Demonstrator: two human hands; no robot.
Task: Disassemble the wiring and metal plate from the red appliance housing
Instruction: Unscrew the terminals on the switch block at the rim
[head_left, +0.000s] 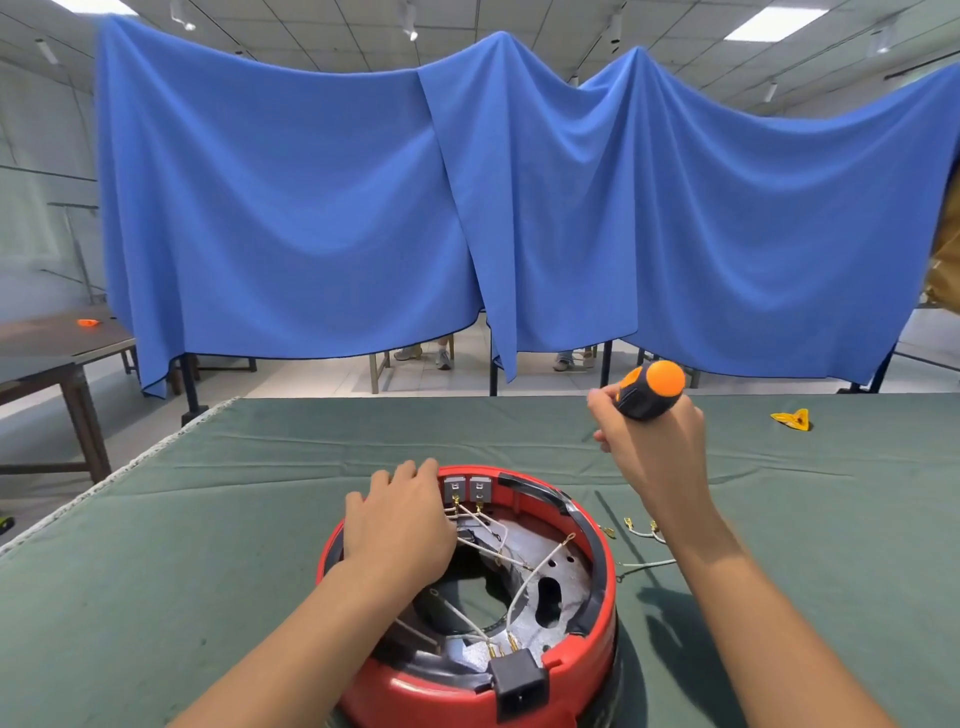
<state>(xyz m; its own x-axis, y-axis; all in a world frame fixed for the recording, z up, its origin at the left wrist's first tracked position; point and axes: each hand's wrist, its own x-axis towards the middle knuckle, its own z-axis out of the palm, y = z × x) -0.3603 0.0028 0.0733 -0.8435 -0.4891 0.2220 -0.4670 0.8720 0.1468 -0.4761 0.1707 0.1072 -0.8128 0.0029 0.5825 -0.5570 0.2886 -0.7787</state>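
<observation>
The round red appliance housing (597, 629) sits upside down on the green table cloth, near the front edge. Inside it lie a grey metal plate (550, 571) with holes and several white wires (524, 587) with brass terminals. A black power socket (519, 680) sits on its near rim. My left hand (400, 519) rests on the housing's far left rim, fingers curled over the edge beside two grey connectors (467, 488). My right hand (649, 447) is raised above and right of the housing and grips a black and orange screwdriver (652, 389) by the handle; the shaft is hidden.
Loose white wires with terminals (641, 530) lie on the cloth right of the housing. A yellow plastic piece (792, 420) lies at the far right. A blue curtain (467, 208) hangs behind the table. Another table (52, 353) stands at the left.
</observation>
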